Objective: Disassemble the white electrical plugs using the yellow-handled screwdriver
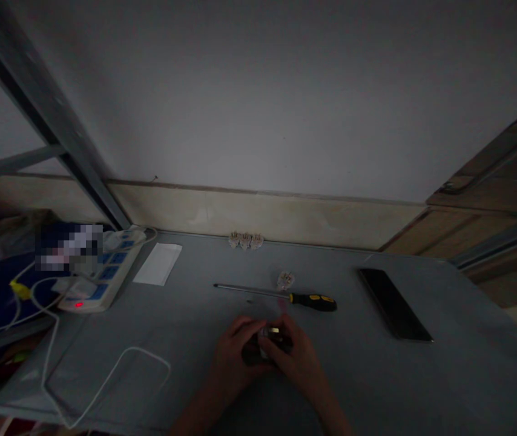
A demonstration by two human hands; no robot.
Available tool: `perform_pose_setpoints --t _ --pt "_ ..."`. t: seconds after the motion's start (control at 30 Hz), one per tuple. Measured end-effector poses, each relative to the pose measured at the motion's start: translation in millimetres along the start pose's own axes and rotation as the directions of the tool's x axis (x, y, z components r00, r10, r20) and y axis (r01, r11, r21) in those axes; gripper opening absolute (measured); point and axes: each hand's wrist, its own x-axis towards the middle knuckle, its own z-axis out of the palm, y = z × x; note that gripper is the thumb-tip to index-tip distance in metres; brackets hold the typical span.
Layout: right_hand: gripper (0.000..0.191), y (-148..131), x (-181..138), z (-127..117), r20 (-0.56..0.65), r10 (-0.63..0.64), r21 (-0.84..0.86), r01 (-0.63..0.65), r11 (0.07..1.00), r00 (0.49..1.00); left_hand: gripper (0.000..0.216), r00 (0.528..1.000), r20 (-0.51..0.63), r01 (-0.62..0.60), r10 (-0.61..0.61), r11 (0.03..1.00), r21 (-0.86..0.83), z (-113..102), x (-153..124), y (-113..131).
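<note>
My left hand (239, 348) and my right hand (295, 351) meet near the front middle of the table. Between their fingers is a small plug (265, 332) with a bright brass-coloured prong pointing right. Both hands are closed on it, and the fingers hide most of its body. Just beyond them lies a screwdriver (281, 295), its black and yellow handle to the right and its shaft to the left. Behind the screwdriver sits a small pale round piece (286, 280). A tiny dark bit, perhaps a screw (250, 301), rests below the shaft.
Several pale pieces (246, 241) stand in a row by the wall. A black phone (395, 304) lies at right. On the left are a white paper (158, 264), a power strip (104, 284) with a red light, and a looping white cable (134, 349) on the grey table (449, 381).
</note>
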Motion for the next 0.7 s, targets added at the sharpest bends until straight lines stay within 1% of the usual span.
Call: perform_pose_setpoints --t 0.13,0.23,0.3,0.37,0.43,0.5,0.57,0.6,0.67,0.7 --pt "0.035 2 -1 -1 0.015 0.028 0.118 -0.029 0.993 1.0 0.058 0.997 0.015 0.08 -0.079 0.995 -0.067 -2 2 5" --pt "0.044 0 -3 -3 0.044 0.081 0.214 -0.089 0.973 0.996 0.056 0.996 0.012 0.094 -0.093 0.993 -0.073 -3 4 8" --pt "0.049 -1 -6 -5 0.031 0.127 0.283 -0.13 0.95 0.991 0.057 0.997 0.001 0.072 -0.072 0.997 0.013 -6 4 8" --pt "0.051 -2 -8 -6 0.007 0.172 0.352 -0.163 0.922 0.985 0.059 0.999 -0.027 0.033 -0.029 0.982 0.186 -14 3 7" --pt "0.052 -2 -9 -7 -0.009 0.211 0.414 -0.188 0.89 0.977 0.061 0.999 -0.04 0.017 -0.002 0.929 0.369 -26 2 4" --pt "0.056 0 -10 -6 -0.012 0.236 0.466 -0.203 0.861 0.972 0.061 1.0 -0.02 0.022 -0.014 0.879 0.477 -40 2 1" --pt "0.06 2 -10 -5 -0.005 0.245 0.503 -0.209 0.839 0.969 0.064 0.999 -0.008 0.032 -0.032 0.856 0.516 -51 1 -2" --pt "0.061 2 -9 -4 0.0 0.246 0.515 -0.211 0.831 0.969 0.066 0.999 -0.019 0.032 -0.026 0.856 0.515 -55 0 -1" --pt "0.062 3 -9 -4 0.013 0.245 0.525 -0.215 0.824 0.97 0.069 0.996 -0.083 0.026 0.017 0.873 0.487 -54 -4 2" --pt "0.061 3 -8 -5 0.021 0.243 0.523 -0.217 0.824 0.97 0.066 0.991 -0.125 0.016 0.048 0.887 0.461 -50 -6 6"
